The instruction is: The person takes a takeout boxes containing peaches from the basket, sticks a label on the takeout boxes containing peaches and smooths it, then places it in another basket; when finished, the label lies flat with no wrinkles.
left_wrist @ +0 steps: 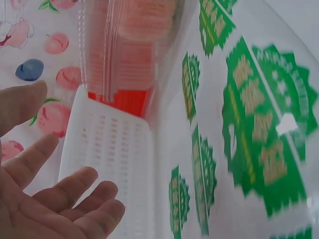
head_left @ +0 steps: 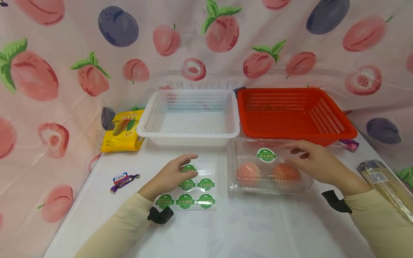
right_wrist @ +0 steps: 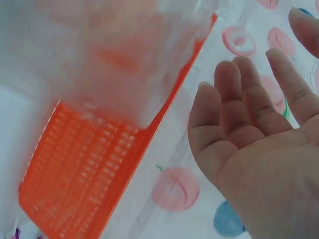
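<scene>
A clear plastic clamshell box (head_left: 237,182) with two peaches (head_left: 248,173) inside stands right of the table's middle. On its lid is a round green-and-white sticker (head_left: 266,155). My right hand (head_left: 314,163) hovers over the box's right end, fingers loosely bent with nothing between them, as the right wrist view also shows. To the left lies a sheet of green stickers (head_left: 211,206), several of them still on it. Above that sheet is my left hand (head_left: 172,175), thumb and fingers apart and holding nothing. Part of the sheet is hidden beneath it.
Behind are a white basket (head_left: 188,135) and a red basket (head_left: 293,134), side by side. A yellow snack bag (head_left: 124,132) leans by the white one. Wrapped candies (head_left: 124,181) lie at left, another candy (head_left: 350,144) at right. A long clear packet (head_left: 385,182) rests near the right edge.
</scene>
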{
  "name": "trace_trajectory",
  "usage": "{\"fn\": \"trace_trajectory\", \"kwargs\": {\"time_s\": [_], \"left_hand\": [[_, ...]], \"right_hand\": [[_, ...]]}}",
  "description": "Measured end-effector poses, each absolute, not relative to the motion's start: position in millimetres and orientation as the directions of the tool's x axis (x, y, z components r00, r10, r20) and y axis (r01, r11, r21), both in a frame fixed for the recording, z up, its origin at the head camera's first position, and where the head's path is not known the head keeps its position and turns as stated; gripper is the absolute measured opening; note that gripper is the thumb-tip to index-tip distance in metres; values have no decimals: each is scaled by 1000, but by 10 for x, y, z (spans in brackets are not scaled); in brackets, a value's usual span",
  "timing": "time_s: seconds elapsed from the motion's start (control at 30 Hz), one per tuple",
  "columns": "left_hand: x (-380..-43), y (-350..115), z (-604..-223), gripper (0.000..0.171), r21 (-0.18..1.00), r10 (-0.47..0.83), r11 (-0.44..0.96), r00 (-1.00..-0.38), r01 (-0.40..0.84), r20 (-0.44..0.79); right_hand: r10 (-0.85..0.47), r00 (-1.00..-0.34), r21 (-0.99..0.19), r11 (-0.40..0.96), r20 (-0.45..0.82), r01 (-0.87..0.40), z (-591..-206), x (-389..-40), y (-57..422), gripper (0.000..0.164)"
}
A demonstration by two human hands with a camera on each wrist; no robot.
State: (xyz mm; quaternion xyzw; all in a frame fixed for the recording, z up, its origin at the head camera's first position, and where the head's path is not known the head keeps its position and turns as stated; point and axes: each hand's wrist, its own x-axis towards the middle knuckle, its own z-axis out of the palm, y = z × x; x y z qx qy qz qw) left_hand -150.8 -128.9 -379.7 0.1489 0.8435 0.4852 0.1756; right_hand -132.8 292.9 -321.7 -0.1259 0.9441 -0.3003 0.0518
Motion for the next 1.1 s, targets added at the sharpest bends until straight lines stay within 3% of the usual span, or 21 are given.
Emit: {"fn": "trace_trajectory", "kwargs": {"time_s": [0.2,0.4,0.6,0.83,1.1], "left_hand": [[-1499,-1085,-3845,61,894,492,426,-865,137,-102],[-1486,-861,-3861,61,924,499,370,-859,94,-112],[-1502,-661,-3887,62,944,511,324,-852,66,-116],[-1503,-486,-3925,67,964,517,267,-844,-4,-147],[-1499,-353,-3950,71,958,519,288,-838,-15,-169]], "right_hand": [[-245,-970,-580,788,11,-205,-3299,-1260,3094,56],[-236,-972,-614,768,-10,-180,-3432,-1221,3224,61],[-239,-966,-678,726,-94,-114,-3521,-1183,3288,68],[-208,-957,-668,744,-204,-19,-3564,-1199,3336,80],[-259,-911,-666,746,-320,22,-3634,-1216,3375,80]]}}
